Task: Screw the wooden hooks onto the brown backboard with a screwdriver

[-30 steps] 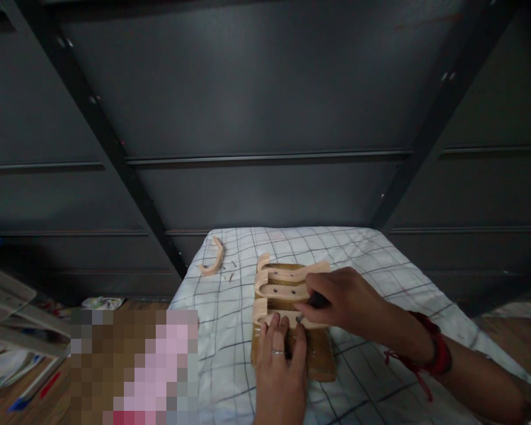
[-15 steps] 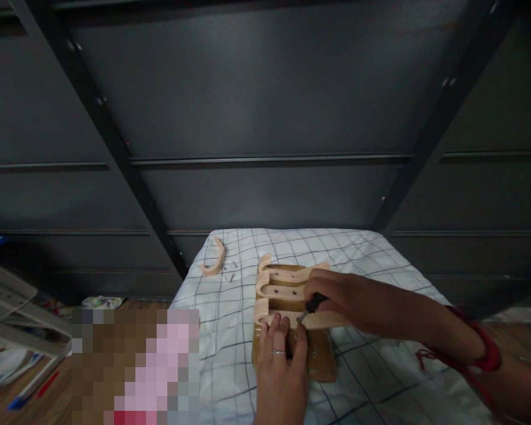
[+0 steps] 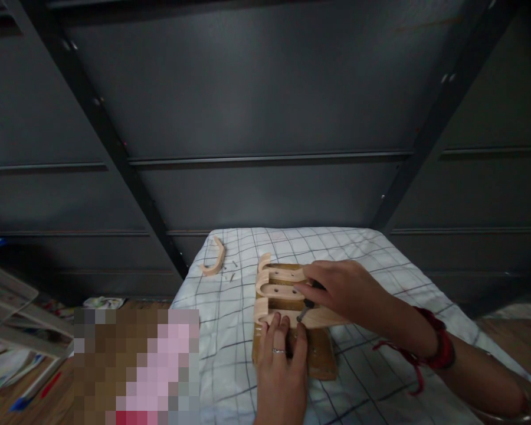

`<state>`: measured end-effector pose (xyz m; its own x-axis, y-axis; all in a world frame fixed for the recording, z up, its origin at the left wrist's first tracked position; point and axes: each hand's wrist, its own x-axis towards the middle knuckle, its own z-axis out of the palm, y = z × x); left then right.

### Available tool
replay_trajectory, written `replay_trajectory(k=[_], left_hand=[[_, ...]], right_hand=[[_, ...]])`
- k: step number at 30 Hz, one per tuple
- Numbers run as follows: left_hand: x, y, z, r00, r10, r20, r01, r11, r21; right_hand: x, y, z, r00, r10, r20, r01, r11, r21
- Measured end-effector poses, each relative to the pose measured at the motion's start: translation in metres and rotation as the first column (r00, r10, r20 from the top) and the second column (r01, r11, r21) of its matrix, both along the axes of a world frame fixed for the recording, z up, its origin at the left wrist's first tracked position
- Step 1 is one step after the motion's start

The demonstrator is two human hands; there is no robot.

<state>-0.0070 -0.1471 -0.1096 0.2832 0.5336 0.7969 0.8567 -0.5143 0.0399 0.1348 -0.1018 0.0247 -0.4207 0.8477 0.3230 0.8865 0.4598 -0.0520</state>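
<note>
A brown wooden board [image 3: 321, 357] lies on a checked white cloth [image 3: 230, 330]. Three pale wooden hooks [image 3: 277, 289] lie side by side on it. My left hand [image 3: 283, 366], with a ring on one finger, rests fingers-down on the nearest hook and presses it to the board. My right hand [image 3: 340, 289] is closed round a dark-handled screwdriver [image 3: 310, 301], whose tip points down at the nearest hook by my left fingertips. A red cord hangs from my right wrist.
A loose fourth hook [image 3: 215, 260] and a few small screws [image 3: 230, 271] lie on the cloth's far left. A dark metal frame with slanted bars [image 3: 115, 153] rises behind. Papers and a shelf [image 3: 13, 336] are on the floor at the left.
My right hand has turned at the wrist on the screwdriver and its forearm has swung back nearer. My left hand and the board have stayed put.
</note>
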Motion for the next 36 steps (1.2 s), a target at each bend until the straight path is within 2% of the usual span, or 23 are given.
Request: replay_trajectory(k=[1, 2, 4, 5, 6, 7, 10, 12, 15, 18, 20, 22, 24, 25, 27, 29, 31, 36], left_hand=[[0.0, 0.0, 0.0, 1.0, 0.001, 0.002, -0.001, 1.0, 0.0], [0.0, 0.0, 0.0, 1.0, 0.001, 0.001, -0.001, 1.0, -0.001], [0.0, 0.0, -0.001, 1.0, 0.005, -0.001, -0.005, 1.0, -0.005], [0.0, 0.0, -0.001, 1.0, 0.007, 0.0, -0.007, 1.0, -0.005], [0.0, 0.0, -0.001, 1.0, 0.009, 0.002, -0.009, 1.0, -0.003], [0.0, 0.0, -0.001, 1.0, 0.009, 0.006, -0.009, 1.0, -0.001], [0.0, 0.0, -0.001, 1.0, 0.0, 0.013, 0.0, 1.0, -0.005], [0.0, 0.0, -0.001, 1.0, -0.003, 0.015, 0.003, 1.0, -0.012], [0.0, 0.0, -0.001, 1.0, 0.002, 0.012, -0.002, 1.0, -0.007], [0.0, 0.0, -0.002, 1.0, 0.011, 0.01, -0.01, 1.0, -0.016], [0.0, 0.0, -0.002, 1.0, 0.008, 0.007, -0.008, 1.0, -0.024], [0.0, 0.0, -0.002, 1.0, -0.001, 0.002, 0.001, 1.0, -0.018], [-0.001, 0.001, -0.002, 1.0, -0.006, -0.003, 0.006, 1.0, -0.006], [-0.001, 0.001, -0.001, 1.0, -0.007, -0.003, 0.007, 1.0, -0.003], [-0.001, 0.0, -0.001, 1.0, -0.003, 0.0, 0.003, 1.0, -0.005], [0.0, 0.0, -0.001, 1.0, 0.001, 0.0, -0.001, 1.0, -0.011], [0.0, 0.0, -0.001, 1.0, 0.004, 0.0, -0.004, 1.0, -0.014], [0.0, 0.0, -0.001, 1.0, 0.004, 0.001, -0.004, 1.0, -0.013]], right_hand=[[0.004, -0.001, 0.004, 0.993, 0.106, -0.044, -0.11, 0.989, -0.094], [0.009, -0.003, 0.008, 0.97, 0.223, -0.099, -0.238, 0.953, -0.184], [0.017, -0.007, 0.016, 0.895, 0.405, -0.187, -0.445, 0.838, -0.318], [0.02, -0.009, 0.02, 0.876, 0.436, -0.204, -0.482, 0.801, -0.357], [0.022, -0.01, 0.022, 0.872, 0.442, -0.209, -0.489, 0.79, -0.371], [0.024, -0.01, 0.023, 0.883, 0.423, -0.203, -0.469, 0.805, -0.364], [0.024, -0.008, 0.021, 0.922, 0.351, -0.164, -0.385, 0.878, -0.285], [0.021, -0.005, 0.015, 0.928, 0.356, -0.113, -0.372, 0.906, -0.203], [0.013, -0.002, 0.003, 0.942, 0.333, 0.037, -0.335, 0.94, 0.062], [0.003, -0.001, -0.01, 0.986, 0.151, 0.063, -0.164, 0.931, 0.325], [-0.003, -0.002, -0.013, 0.999, 0.033, 0.013, -0.035, 0.928, 0.37], [-0.004, -0.004, -0.011, 1.0, -0.012, -0.002, 0.012, 0.956, 0.293], [0.0, -0.008, -0.003, 0.998, 0.057, -0.02, -0.055, 0.993, 0.106], [0.003, -0.01, 0.003, 0.99, 0.13, -0.05, -0.13, 0.991, -0.002], [0.012, -0.014, 0.012, 0.947, 0.294, -0.127, -0.315, 0.929, -0.193], [0.02, -0.016, 0.018, 0.903, 0.399, -0.159, -0.429, 0.849, -0.309], [0.025, -0.015, 0.019, 0.906, 0.391, -0.164, -0.424, 0.838, -0.345], [0.022, -0.012, 0.015, 0.954, 0.268, -0.138, -0.297, 0.911, -0.286]])
